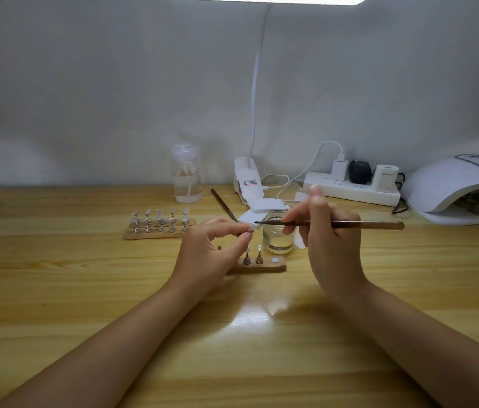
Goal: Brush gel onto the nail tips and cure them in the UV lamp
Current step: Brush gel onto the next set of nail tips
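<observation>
My left hand [217, 245] pinches a small nail tip on its stand [250, 230] above the near wooden holder [273, 266]. My right hand [320, 231] grips a brown-handled brush [350, 224], held level, with its dark tip at the nail tip. Two more nail stands [253, 256] remain upright in that holder. A small glass jar [278, 237] with clear liquid sits right behind the brush tip. The white UV lamp [461, 187] stands at the far right, its display lit.
A second wooden holder with several nail tips [160, 223] lies to the left. Behind are a clear pump bottle [186, 175], a spare brush [224, 205], white pads [266, 206], a clip lamp base [245, 178] and a power strip with plugs [350, 189].
</observation>
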Motion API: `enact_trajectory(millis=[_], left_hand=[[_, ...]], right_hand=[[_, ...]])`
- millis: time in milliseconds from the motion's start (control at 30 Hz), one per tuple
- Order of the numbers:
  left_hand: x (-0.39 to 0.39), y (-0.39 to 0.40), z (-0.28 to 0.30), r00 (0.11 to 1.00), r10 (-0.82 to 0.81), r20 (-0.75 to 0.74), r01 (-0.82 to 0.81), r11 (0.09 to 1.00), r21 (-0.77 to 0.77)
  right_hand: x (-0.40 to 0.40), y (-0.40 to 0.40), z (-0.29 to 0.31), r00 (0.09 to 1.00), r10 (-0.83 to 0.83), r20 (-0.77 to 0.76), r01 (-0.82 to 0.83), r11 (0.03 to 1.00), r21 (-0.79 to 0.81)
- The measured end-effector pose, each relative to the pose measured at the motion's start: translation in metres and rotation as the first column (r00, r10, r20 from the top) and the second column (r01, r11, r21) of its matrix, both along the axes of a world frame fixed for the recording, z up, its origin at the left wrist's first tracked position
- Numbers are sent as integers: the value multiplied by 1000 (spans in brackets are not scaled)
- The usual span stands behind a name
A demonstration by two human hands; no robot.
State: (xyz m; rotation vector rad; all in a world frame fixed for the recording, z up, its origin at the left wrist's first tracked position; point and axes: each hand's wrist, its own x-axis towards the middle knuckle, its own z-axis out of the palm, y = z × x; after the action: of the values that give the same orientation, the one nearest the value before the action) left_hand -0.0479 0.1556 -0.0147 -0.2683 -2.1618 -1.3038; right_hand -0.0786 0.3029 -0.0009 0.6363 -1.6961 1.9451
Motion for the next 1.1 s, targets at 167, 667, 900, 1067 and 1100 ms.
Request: enact_trajectory(millis=[167,667,900,1067,1100], left_hand=[[-2,-1,-2,1000,-3,-20,3,1000,-17],[-3,-2,-3,1000,-2,-26,2,1000,-18],[-3,-3,-3,999,1,-37,-2,1000,-23],[-3,-2,-3,1000,6,-29,-6,1000,10],[-4,-2,-2,1000,6,-30,-6,1000,9]], right_hand=[[2,-1,-1,1000,15,13,-16,997,75],[4,-1,0,1000,8,1,-8,999,45],[4,0,-1,1000,0,25,0,1000,22],[3,0,1,1000,-5,24,5,1000,8],[3,-1,1,1000,-1,20,0,1000,18]])
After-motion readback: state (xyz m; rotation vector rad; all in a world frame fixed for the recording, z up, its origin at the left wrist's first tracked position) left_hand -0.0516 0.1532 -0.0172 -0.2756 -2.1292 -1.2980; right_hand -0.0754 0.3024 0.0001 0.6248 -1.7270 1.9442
